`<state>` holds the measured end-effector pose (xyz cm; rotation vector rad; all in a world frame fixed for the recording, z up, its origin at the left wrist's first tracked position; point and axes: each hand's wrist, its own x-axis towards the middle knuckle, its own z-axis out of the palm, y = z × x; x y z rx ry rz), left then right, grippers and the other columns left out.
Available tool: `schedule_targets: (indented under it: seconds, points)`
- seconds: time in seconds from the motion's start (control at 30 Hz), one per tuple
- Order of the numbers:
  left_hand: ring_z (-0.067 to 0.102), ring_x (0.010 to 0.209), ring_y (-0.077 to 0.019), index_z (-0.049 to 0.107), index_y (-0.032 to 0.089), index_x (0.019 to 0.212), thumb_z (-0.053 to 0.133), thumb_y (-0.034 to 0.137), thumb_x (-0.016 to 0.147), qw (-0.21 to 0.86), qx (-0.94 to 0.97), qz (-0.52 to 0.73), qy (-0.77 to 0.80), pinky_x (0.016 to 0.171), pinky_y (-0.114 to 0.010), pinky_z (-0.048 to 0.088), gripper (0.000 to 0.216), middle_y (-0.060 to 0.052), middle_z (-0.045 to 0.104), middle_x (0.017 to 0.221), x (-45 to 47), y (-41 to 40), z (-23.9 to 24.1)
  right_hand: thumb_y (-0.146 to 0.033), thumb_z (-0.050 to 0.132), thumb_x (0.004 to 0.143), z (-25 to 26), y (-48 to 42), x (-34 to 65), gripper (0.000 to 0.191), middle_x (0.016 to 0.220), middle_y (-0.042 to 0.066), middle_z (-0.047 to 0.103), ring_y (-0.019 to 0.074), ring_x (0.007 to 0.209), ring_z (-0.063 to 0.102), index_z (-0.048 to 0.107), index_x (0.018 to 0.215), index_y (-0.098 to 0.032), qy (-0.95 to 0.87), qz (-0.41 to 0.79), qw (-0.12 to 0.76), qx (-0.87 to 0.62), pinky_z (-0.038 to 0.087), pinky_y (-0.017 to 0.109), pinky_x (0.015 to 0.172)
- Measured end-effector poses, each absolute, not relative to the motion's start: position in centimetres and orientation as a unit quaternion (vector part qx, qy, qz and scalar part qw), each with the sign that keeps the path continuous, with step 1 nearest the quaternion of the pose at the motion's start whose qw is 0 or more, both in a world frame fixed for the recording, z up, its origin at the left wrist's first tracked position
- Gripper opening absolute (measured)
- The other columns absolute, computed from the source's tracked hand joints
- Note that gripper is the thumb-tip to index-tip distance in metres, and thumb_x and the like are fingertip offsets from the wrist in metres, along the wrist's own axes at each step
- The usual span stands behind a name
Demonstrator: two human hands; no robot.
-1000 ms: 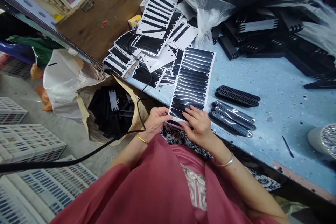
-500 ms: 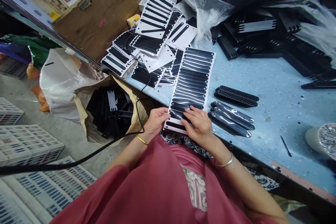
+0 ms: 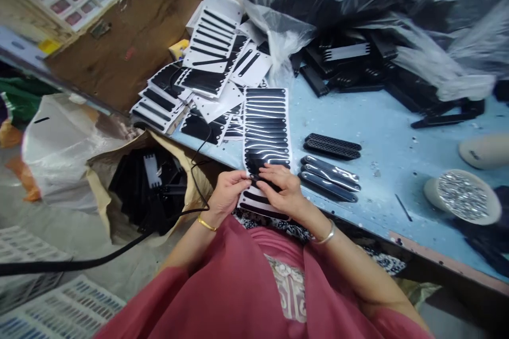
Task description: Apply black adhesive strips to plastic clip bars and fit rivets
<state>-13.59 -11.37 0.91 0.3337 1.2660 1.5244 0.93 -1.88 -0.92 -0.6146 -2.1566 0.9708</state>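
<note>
A white backing sheet (image 3: pixel 289 154) lined with glossy black adhesive strips (image 3: pixel 265 128) lies over the table's front edge. My left hand (image 3: pixel 230 190) is closed at the sheet's left side, thumb and forefinger pinching the end of one black strip (image 3: pixel 272 184). Over the same strip, my right hand (image 3: pixel 284 188) is closed, its thumb below and fingers above. White backing with a few dark strips shows below the hands. To the right lie dark glossy long pieces (image 3: pixel 330 183) with a hole at each end, and behind them black pieces with a mesh pattern (image 3: pixel 332 146).
More strip sheets (image 3: pixel 210 37) are piled at the back left. Black plastic parts (image 3: pixel 358 61) lie under clear plastic film (image 3: pixel 274 37). A bowl of small metal pieces (image 3: pixel 463 196) stands right. A cable (image 3: pixel 99 262) crosses an open sack (image 3: pixel 99 190) of black parts at left.
The view has shifted, so the table appears further left and the bowl is fully in sight. Both hands stay at the sheet, with more white backing showing beneath them.
</note>
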Motion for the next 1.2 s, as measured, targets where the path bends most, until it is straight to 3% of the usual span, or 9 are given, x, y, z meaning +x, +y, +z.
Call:
schedule_targets:
  seconds: [0.13,0.37,0.5,0.57,0.67,0.77,0.83,1.03,1.2]
  points:
    - [0.064,0.061,-0.0144,0.078,0.014,0.077,0.088,0.025,0.057,0.530,0.126,0.631,0.552,0.064,-0.025,0.051,0.025,-0.004,0.072,0.067,-13.7,-11.9,0.9,-0.028,0.055,0.091,-0.8,-1.6,-0.3,0.021,0.091,0.009,0.078,0.0244,0.093,0.074,0.073,0.082,-0.022,-0.782,0.442,0.345,-0.272,0.059,0.041,0.084]
    - [0.066,0.061,-0.0158,0.075,0.015,0.084,0.083,0.029,0.063,0.518,0.101,0.609,0.593,0.060,-0.026,0.053,0.026,-0.005,0.073,0.072,-14.1,-12.7,-0.3,-0.051,0.054,0.093,3.6,0.0,0.4,0.033,0.070,0.001,0.070,0.0140,0.058,0.068,0.058,0.082,-0.021,-0.531,0.664,0.394,-0.348,0.059,0.028,0.058]
    - [0.065,0.059,-0.0157,0.072,0.016,0.084,0.080,0.034,0.066,0.461,0.142,0.602,0.637,0.059,-0.026,0.054,0.027,-0.003,0.072,0.069,-14.3,-12.4,-0.5,-0.045,0.065,0.089,7.5,3.1,5.4,0.026,0.077,0.001,0.070,0.0123,0.060,0.066,0.067,0.098,-0.021,-0.564,0.545,0.500,-0.368,0.059,0.029,0.058]
    - [0.065,0.059,-0.0155,0.071,0.017,0.085,0.079,0.036,0.066,0.383,0.210,0.572,0.695,0.059,-0.025,0.053,0.028,-0.002,0.070,0.068,-14.6,-12.4,-0.3,-0.042,0.071,0.086,8.3,5.1,8.7,0.023,0.076,0.001,0.071,0.0122,0.058,0.065,0.070,0.098,-0.022,-0.582,0.463,0.539,-0.396,0.058,0.029,0.054]
    - [0.059,0.054,-0.0129,0.071,0.018,0.085,0.080,0.034,0.067,0.203,0.320,0.505,0.775,0.053,-0.023,0.049,0.026,0.000,0.066,0.063,-14.9,-12.4,0.8,-0.036,0.071,0.086,7.9,6.9,13.0,0.018,0.079,0.003,0.073,0.0130,0.056,0.065,0.074,0.098,-0.023,-0.626,0.393,0.515,-0.435,0.051,0.027,0.045]
    - [0.055,0.051,-0.0108,0.072,0.019,0.082,0.077,0.032,0.072,0.125,0.400,0.491,0.764,0.051,-0.021,0.046,0.017,0.002,0.065,0.061,-14.0,-11.3,2.8,-0.029,0.070,0.087,6.9,6.2,14.8,0.016,0.086,0.004,0.075,0.0150,0.068,0.069,0.075,0.101,-0.024,-0.733,0.294,0.453,-0.415,0.054,0.029,0.054]
    - [0.058,0.053,-0.0112,0.073,0.019,0.081,0.076,0.031,0.075,0.181,0.432,0.506,0.724,0.053,-0.022,0.048,0.014,0.000,0.067,0.064,-12.4,-9.5,4.3,-0.026,0.069,0.088,6.4,4.7,14.7,0.016,0.085,0.004,0.074,0.0147,0.071,0.069,0.075,0.103,-0.024,-0.803,0.233,0.414,-0.359,0.055,0.028,0.060]
    - [0.056,0.042,-0.0102,0.068,0.013,0.076,0.077,0.040,0.075,0.580,0.433,0.441,0.531,0.042,-0.020,0.044,0.028,-0.002,0.063,0.056,-7.2,-2.9,6.7,-0.019,0.061,0.094,5.4,1.3,13.0,0.022,0.067,0.002,0.063,0.0133,0.058,0.057,0.068,0.114,-0.016,-0.899,0.133,0.341,-0.240,0.046,0.027,0.051]
    - [0.053,0.038,-0.0068,0.063,0.013,0.073,0.074,0.044,0.078,0.664,0.374,0.414,0.498,0.036,-0.015,0.036,0.033,-0.002,0.065,0.056,-6.9,-1.3,6.2,-0.018,0.066,0.091,5.5,1.8,14.0,0.036,0.081,0.008,0.069,0.0179,0.070,0.064,0.059,0.126,-0.013,-0.894,0.127,0.358,-0.238,0.054,0.031,0.059]
